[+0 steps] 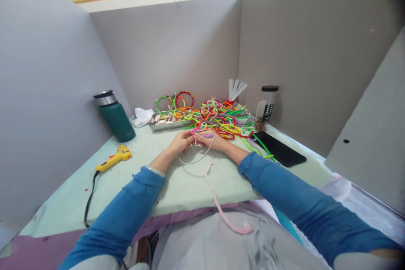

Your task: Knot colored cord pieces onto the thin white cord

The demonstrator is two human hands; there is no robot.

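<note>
My left hand (179, 142) and my right hand (211, 140) meet over the middle of the table, fingertips pinched close together. Between them is a small pink and purple pipe cleaner piece (207, 136); my fingers hide much of it. From the hands a thin pale lilac strand (202, 157) loops down towards the tabletop. Nearer to me, a pale pink pipe cleaner (217, 202) trails over the table edge onto my lap. Just behind my hands lies a tangled heap of bright pipe cleaners (218, 114).
On the left stand a green bottle (117, 122) and a yellow glue gun (114, 159) with its black cable. Behind are crumpled tissue (144, 116), a metal tray (171, 125) of shell-like pieces, and coloured rings (184, 99). A black phone (280, 149) and a lidded jar (266, 107) are right; grey partitions enclose the table.
</note>
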